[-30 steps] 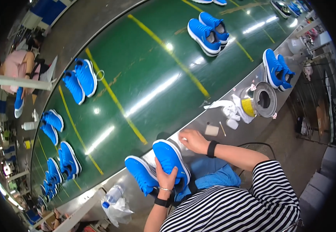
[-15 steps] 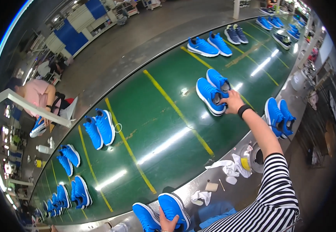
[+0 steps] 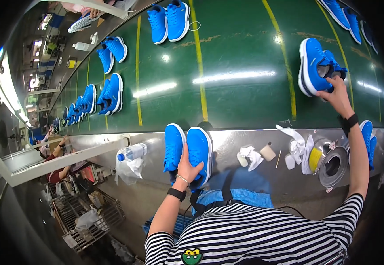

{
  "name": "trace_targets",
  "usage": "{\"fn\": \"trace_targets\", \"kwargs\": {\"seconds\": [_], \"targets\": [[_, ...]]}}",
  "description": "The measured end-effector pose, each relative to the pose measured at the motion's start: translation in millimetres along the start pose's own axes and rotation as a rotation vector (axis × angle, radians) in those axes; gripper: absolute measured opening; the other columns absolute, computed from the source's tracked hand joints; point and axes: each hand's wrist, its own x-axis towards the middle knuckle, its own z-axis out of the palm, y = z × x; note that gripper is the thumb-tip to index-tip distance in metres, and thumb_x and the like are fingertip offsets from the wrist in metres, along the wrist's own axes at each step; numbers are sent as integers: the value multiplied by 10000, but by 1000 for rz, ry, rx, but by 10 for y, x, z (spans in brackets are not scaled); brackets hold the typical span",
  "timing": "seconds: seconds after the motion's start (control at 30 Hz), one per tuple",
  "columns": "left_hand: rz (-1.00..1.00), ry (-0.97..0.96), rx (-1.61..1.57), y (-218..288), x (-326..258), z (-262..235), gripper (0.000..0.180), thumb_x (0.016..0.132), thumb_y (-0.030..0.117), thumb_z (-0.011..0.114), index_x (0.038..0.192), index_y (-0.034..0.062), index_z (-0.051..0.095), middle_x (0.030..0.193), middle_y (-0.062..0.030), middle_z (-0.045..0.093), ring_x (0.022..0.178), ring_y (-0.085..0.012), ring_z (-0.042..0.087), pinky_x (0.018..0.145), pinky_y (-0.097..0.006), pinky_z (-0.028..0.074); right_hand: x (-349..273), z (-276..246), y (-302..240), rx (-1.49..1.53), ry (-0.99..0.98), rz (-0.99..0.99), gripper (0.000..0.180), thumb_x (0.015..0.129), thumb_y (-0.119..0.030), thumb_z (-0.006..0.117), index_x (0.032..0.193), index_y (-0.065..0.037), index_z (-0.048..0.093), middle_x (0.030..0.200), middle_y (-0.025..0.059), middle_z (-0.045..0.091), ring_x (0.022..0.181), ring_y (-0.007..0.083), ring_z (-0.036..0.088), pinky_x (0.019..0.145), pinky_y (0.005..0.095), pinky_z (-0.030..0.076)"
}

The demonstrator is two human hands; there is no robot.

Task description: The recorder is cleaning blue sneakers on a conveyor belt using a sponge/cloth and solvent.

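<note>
My right hand [image 3: 337,96] is closed on the heel end of a pair of blue sneakers [image 3: 312,66] with white soles, over the green belt. The nearer shoe partly covers the other, and whether they are lifted off the belt I cannot tell. At the belt's near side, my left hand [image 3: 186,167] grips a second pair of blue sneakers [image 3: 199,152], toes pointing away from me. Its fingers lie between the two shoes and its thumb lies across the right one. Another blue pair [image 3: 365,134] stands beside my right forearm, partly hidden by it.
Several more blue pairs [image 3: 111,95] stand along the green belt [image 3: 240,101]. On the metal ledge [image 3: 262,137] lie a water bottle [image 3: 133,151], crumpled white tissue [image 3: 251,157], a cotton swab [image 3: 278,159] and a round metal container [image 3: 332,167]. A person's hand [image 3: 95,12] holds a shoe across the belt.
My view has swung round to the right pair's left and down, bringing both forearms in. My right hand still grips its pair, and my left hand still holds the pair at the ledge.
</note>
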Motion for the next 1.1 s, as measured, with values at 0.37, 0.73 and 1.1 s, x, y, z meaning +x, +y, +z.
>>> {"fn": "trace_targets", "kwargs": {"seconds": [0.37, 0.73, 1.1], "targets": [[35, -21, -48, -145, -20, 59, 983, 664, 341, 713, 1347, -82, 146, 1212, -298, 448, 1118, -364, 478, 923, -360, 400, -1475, -438, -1420, 349, -158, -303, 444, 420, -217, 837, 799, -133, 623, 1005, 156, 457, 970, 328, 443, 832, 404, 349], [350, 290, -106, -183, -601, -417, 622, 756, 218, 659, 1271, 1, 388, 1114, -236, 490, 995, -350, 512, 853, -395, 429, -2508, -471, -2041, 321, -180, -305, 420, 440, -284, 826, 788, -138, 640, 928, 149, 457, 903, 321, 445, 784, 410, 344], [732, -9, 557, -688, -919, -452, 687, 687, 355, 687, 1306, 304, 394, 1068, -240, 479, 1018, -375, 466, 840, -458, 371, -3868, -163, -2851, 218, -34, 102, 429, 463, -328, 828, 799, -126, 652, 924, 141, 485, 934, 314, 449, 802, 413, 352]]}}
